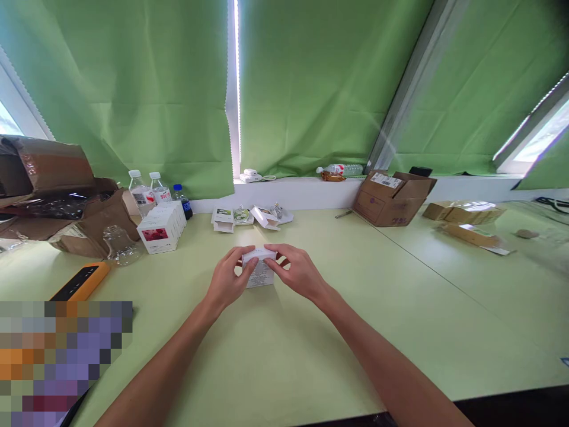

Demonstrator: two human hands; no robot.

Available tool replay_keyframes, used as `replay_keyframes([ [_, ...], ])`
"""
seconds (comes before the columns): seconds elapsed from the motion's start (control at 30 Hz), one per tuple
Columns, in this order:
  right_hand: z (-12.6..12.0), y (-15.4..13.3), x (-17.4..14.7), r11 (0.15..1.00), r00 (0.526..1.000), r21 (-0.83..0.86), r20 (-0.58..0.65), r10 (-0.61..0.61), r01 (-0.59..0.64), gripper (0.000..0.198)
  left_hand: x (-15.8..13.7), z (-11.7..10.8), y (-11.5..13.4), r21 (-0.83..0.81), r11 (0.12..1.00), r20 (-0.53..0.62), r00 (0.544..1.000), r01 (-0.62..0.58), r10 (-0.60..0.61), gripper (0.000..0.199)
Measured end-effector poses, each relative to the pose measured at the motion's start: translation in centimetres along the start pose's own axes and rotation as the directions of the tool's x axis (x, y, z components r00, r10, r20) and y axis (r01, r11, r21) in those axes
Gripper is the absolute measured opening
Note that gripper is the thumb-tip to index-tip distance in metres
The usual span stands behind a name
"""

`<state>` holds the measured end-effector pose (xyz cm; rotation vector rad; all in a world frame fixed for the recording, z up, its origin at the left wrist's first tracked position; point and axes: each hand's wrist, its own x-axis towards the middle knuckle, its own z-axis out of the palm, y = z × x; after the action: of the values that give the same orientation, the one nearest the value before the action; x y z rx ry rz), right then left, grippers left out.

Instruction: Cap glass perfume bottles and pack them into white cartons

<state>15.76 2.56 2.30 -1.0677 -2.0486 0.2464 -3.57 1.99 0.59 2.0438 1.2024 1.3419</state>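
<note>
Left hand point(229, 279) grip clasps small white box point(259, 270) | right hand point(297, 271) grip pinches its top flap | box stands mid pale-green bench point(284, 356) | white cartons point(162, 228) behind-left

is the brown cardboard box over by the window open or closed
Open. The brown cardboard box has its top flaps raised and spread apart; what is inside cannot be seen.

Both forearms reaching forward, converging; left hand point(227, 277) curling, fingers bent inward; right hand point(297, 273) mirroring, fingertips point(272, 265) pinching toward left's.
</note>
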Motion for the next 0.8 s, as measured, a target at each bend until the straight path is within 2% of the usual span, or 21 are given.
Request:
replay_keyframes([
  [0.47, -0.08, -0.28, 0.21, 0.991, 0.998, 0.113, -0.009, 0.068, -0.067, 0.033, 0.47, -0.23, 0.3, -0.114, 0.99, 0.004, 0.996, 0.085, -0.085, 0.033],
  [0.8, 0.25, -0.23, 0.02, 0.994, 0.996, 0.069, 0.023, 0.087, -0.088, 0.032, 0.32, 0.05, 0.12, 0.005, 0.998, -0.06, 0.996, -0.062, 0.062, 0.026],
])
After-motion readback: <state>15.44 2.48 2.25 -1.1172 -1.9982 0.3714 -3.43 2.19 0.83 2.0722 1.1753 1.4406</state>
